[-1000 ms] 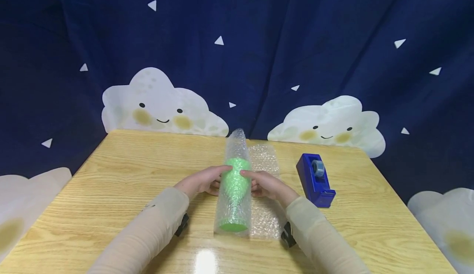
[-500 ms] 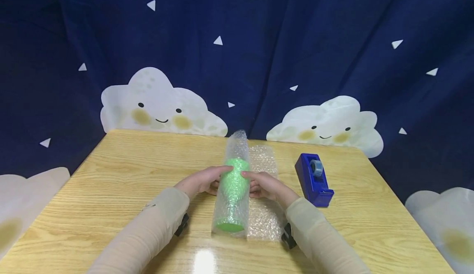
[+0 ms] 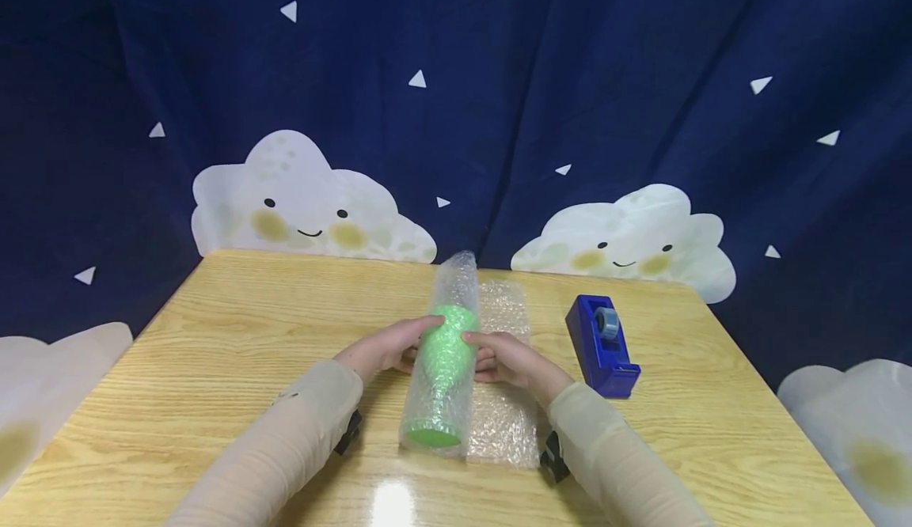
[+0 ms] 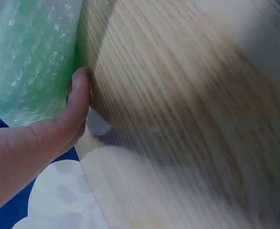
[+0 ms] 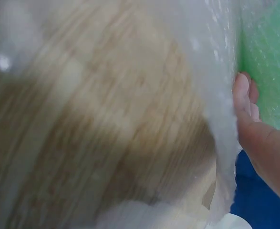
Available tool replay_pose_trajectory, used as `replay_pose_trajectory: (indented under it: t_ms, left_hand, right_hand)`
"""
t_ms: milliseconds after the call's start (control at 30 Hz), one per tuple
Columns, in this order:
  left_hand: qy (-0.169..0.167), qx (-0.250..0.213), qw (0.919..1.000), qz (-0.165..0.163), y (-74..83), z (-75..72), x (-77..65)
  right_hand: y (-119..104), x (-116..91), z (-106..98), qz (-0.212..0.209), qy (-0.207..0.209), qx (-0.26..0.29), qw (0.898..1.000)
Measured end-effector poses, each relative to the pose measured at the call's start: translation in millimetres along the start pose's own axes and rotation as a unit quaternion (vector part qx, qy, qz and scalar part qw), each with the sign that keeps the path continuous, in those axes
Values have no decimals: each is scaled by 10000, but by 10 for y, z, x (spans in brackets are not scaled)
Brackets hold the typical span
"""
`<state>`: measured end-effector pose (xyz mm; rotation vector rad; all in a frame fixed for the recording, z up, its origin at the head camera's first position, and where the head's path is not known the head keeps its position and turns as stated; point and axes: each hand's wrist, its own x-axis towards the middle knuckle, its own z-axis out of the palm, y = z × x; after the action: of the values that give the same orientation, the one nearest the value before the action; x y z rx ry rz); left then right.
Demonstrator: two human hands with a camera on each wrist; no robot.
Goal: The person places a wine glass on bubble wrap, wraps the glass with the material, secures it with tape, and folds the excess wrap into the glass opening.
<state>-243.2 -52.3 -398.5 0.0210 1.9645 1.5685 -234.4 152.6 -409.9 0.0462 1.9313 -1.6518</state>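
A green object (image 3: 443, 361) lies on its side inside a roll of clear bubble wrap (image 3: 456, 278). It is wide in the middle of the roll and narrows toward a round base at the near end; its exact kind is hard to tell through the wrap. My left hand (image 3: 395, 345) holds the roll from the left, thumb on top and fingers curled low at the side. From the right, my right hand (image 3: 514, 361) grips it the same way. In the left wrist view, the fingers (image 4: 80, 95) touch the wrapped side. A flat tail of wrap runs under my right hand.
A blue tape dispenser (image 3: 604, 349) with a roll of clear tape stands to the right on the wooden table (image 3: 285, 305). Behind the table hangs a dark blue curtain (image 3: 484, 100) with white clouds and triangles.
The near end of the wrapped roll has swung left, and more of the flat bubble wrap shows on its right. Both hands keep hold, with the right fingers shifted slightly left.
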Motion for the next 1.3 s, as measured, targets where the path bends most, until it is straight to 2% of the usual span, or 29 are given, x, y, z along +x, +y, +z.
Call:
replay_pose_trajectory:
  t_ms: [400, 667, 1000, 1133, 1300]
  left_hand:
    - [23, 163, 9999, -11, 52, -24, -1]
    - [128, 71, 9999, -43, 54, -30, 46]
    - [257, -115, 9995, -161, 57, 37, 80]
    - [293, 93, 9994, -132, 71, 78, 83]
    - [178, 308, 9993, -97, 76, 81, 76]
  right_hand:
    - [11, 6, 35, -116, -119, 28, 9999]
    - [20, 7, 54, -149, -83, -33, 9998]
    - [25, -50, -35, 90, 110, -458, 9988]
    - [92, -30, -110, 210, -162, -366, 9990]
    - [140, -8, -167, 110, -495, -304, 9983]
